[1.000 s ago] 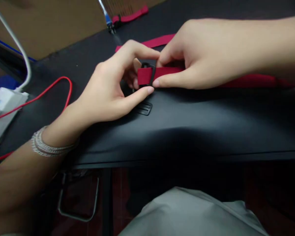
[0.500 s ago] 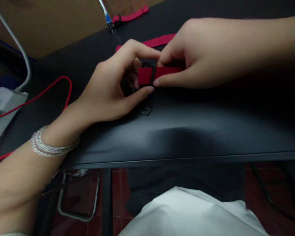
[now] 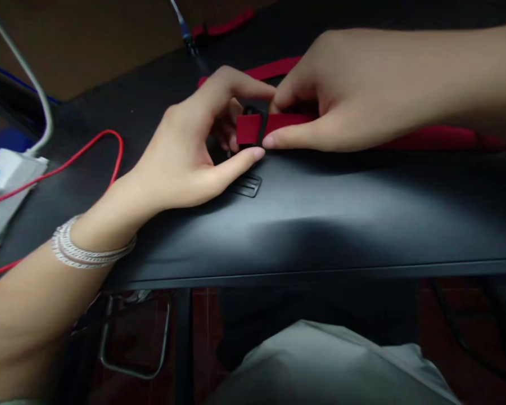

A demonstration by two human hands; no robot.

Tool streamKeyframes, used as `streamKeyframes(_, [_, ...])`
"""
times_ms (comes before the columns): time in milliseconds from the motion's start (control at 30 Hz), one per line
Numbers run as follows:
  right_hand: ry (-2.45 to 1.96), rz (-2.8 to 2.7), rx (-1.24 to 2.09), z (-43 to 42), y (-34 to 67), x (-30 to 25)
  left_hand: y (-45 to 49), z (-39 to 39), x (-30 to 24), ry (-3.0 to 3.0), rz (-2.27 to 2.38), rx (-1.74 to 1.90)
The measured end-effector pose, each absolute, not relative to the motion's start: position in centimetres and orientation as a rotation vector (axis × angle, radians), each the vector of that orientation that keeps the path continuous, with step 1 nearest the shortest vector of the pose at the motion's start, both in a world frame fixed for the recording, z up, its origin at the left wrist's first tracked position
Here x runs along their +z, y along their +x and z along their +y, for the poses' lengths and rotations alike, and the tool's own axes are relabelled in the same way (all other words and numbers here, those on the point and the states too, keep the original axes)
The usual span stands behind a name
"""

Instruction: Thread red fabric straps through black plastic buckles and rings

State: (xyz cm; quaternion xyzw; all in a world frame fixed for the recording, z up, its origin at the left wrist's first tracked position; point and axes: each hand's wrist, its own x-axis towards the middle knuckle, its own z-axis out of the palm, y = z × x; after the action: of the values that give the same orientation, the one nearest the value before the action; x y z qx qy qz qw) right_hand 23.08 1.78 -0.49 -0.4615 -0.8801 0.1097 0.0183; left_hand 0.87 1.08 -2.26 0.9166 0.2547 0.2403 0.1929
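Observation:
A red webbing strap (image 3: 292,121) passes through a black plastic buckle (image 3: 262,127), with a short end folded out on the left side. My left hand (image 3: 198,140) curls around the buckle, its thumb along the lower edge and its index finger over the top. With thumb and fingers, my right hand (image 3: 320,95) pinches the strap just right of the buckle. The strap runs on under my right wrist toward the right edge. A second black slide buckle (image 3: 248,184) lies flat on the table below my left thumb. More red strap (image 3: 274,69) lies behind both hands.
The black table (image 3: 320,236) has its front edge near my lap. At left are a white power strip (image 3: 8,169) with a grey cable and a red cord (image 3: 118,152). Another red strap (image 3: 231,24) lies at the back beside a cardboard surface (image 3: 101,50).
Both hands hold nearly the same position on the strap and buckle. The lighting has shifted, and more of the strap on the right and of the loose buckle can be seen.

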Motion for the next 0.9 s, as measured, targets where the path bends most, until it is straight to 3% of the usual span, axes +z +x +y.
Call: streamKeyframes(900, [-1.48, -2.686, 0.372, 1.26, 22.98, 0.04, 0.74, 1.06, -2.21, 2.615, 0.618, 0.731])
